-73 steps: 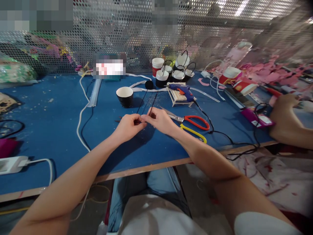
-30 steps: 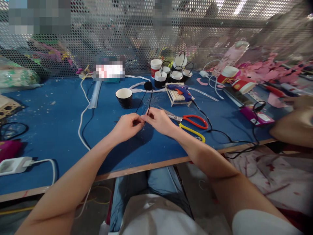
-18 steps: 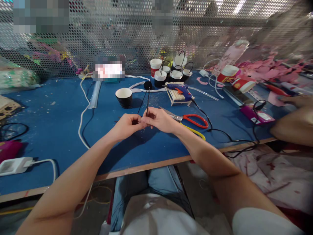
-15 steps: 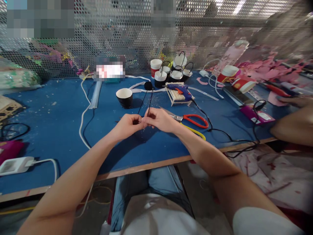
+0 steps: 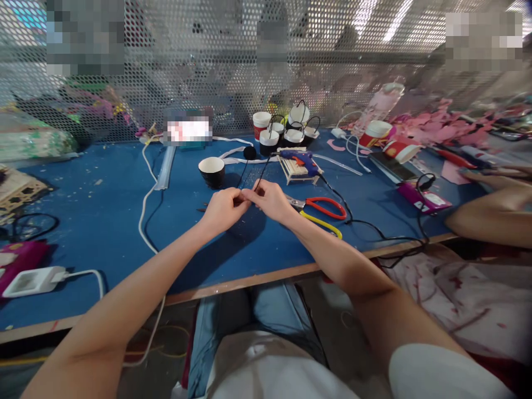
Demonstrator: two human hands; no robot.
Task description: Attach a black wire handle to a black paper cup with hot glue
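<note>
My left hand (image 5: 228,209) and my right hand (image 5: 269,200) meet over the middle of the blue table, fingertips pinched together. Between them they grip a thin black cord (image 5: 264,168), whose strands rise from the fingers toward the back. The exact spot where the fingers hold it is hidden. Behind the hands lies a small black round piece (image 5: 250,153). A black-wrapped paper cup (image 5: 212,174), white inside, stands just beyond my left hand. To the right of my right hand lie scissors (image 5: 326,209) with one red and one yellow handle.
A blue glue gun (image 5: 305,162) rests on a small stick rack (image 5: 296,177). Several black-and-white cups with cord handles (image 5: 269,142) stand behind. A power strip (image 5: 35,281) lies at left. Another person's arm (image 5: 490,216) reaches in at right, near a phone (image 5: 393,167).
The black cord strands have spread farther apart above my fingers. Both hands stay pinched together. The whole view has shifted slightly.
</note>
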